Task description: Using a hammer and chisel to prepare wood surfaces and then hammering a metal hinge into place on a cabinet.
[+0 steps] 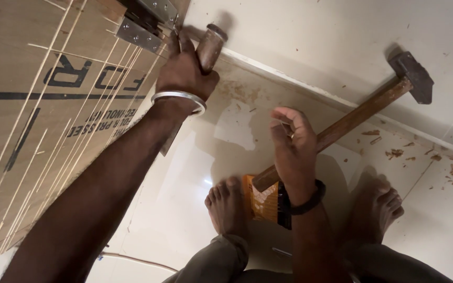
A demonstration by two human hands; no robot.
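Gripping a hammer (352, 118) by its wooden handle, my right hand (292, 149) has its fingers wrapped tight, the head raised away to the right. Below it lies an orange packet (263, 202) between my feet. Farther off, my left hand (184, 68) clenches a chisel (211, 44) beside the hinge (142, 23) on the board (38, 105).

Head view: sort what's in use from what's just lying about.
In use:
left hand gripping a wooden-handled tool at the hinge on the board
right hand holding the hammer

Lying about:
orange packet
wood chips
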